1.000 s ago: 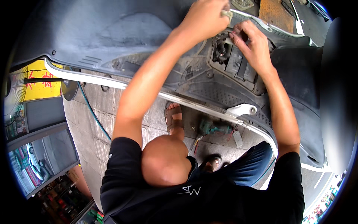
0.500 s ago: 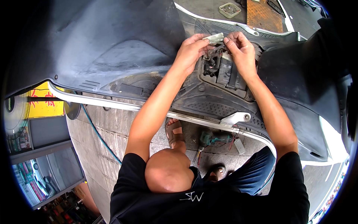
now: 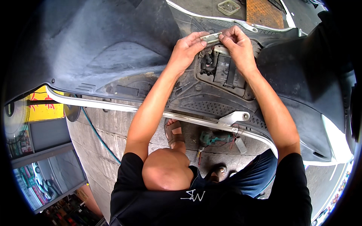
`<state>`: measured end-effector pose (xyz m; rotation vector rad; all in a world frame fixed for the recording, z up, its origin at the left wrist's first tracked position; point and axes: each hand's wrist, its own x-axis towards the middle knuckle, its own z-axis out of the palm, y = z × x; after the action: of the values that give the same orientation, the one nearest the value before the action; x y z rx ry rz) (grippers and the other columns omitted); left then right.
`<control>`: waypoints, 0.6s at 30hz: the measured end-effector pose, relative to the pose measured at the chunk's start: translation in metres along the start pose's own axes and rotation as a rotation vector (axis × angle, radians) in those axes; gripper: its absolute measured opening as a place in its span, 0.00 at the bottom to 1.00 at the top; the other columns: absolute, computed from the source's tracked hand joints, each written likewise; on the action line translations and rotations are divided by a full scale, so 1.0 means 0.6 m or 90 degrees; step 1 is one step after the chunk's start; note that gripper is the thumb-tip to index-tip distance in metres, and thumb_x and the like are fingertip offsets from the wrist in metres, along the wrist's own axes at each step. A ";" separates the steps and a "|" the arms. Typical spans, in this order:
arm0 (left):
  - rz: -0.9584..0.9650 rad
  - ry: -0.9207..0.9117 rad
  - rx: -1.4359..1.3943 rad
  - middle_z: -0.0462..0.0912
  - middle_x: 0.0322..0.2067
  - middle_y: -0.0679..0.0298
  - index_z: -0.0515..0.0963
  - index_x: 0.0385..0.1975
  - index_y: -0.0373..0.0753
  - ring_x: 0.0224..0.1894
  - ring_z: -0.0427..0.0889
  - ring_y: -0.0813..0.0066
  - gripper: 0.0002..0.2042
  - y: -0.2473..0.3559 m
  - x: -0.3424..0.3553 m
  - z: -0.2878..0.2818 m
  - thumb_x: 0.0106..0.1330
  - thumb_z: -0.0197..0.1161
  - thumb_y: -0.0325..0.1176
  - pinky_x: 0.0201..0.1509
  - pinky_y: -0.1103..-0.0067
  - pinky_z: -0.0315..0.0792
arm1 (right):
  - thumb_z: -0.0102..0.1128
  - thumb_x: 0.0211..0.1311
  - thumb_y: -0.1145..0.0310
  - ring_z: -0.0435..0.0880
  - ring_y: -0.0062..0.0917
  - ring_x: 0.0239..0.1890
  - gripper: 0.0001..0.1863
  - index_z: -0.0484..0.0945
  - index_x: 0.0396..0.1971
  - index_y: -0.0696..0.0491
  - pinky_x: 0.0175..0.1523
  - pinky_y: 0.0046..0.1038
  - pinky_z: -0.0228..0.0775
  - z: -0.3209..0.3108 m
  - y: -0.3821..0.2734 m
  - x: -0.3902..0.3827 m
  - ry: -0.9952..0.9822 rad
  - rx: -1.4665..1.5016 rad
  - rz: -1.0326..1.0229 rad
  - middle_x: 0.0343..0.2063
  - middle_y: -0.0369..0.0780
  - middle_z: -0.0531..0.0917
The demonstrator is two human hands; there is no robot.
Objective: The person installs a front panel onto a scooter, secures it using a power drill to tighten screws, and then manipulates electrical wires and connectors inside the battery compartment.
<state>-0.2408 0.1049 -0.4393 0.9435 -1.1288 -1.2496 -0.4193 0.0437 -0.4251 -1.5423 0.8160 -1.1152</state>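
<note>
Between my hands I have a small flat, pale grey oblong piece (image 3: 211, 37). My left hand (image 3: 185, 52) pinches its left end, and my right hand (image 3: 240, 51) pinches the right end between thumb and fingers. Just below is an open compartment in the dark scooter floorboard (image 3: 192, 105), holding a black battery (image 3: 225, 71) with a strap, plus connectors and wires (image 3: 206, 62) at its left side. Part of the compartment's upper area is hidden by my hands.
A white bracket (image 3: 235, 117) and trim line the near edge. A teal power drill (image 3: 209, 139) lies on the paving by my feet. Beyond the scooter are a plastic tray (image 3: 228, 8) and a rusty orange plate (image 3: 264, 17). A fan (image 3: 15, 116) stands at left.
My left hand has come down from higher up, and the pale piece, first mostly hidden, is now held level between both hands. My head view has shifted.
</note>
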 end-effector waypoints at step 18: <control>0.018 0.053 0.248 0.84 0.34 0.65 0.80 0.45 0.30 0.36 0.78 0.85 0.13 0.012 0.001 -0.005 0.64 0.64 0.31 0.43 0.86 0.72 | 0.61 0.62 0.77 0.75 0.11 0.35 0.06 0.76 0.39 0.58 0.44 0.17 0.69 0.003 0.002 -0.006 -0.024 0.086 0.041 0.32 0.31 0.78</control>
<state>-0.2362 0.1052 -0.4333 1.2521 -1.3401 -0.9737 -0.4185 0.0474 -0.4270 -1.4113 0.7433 -1.0696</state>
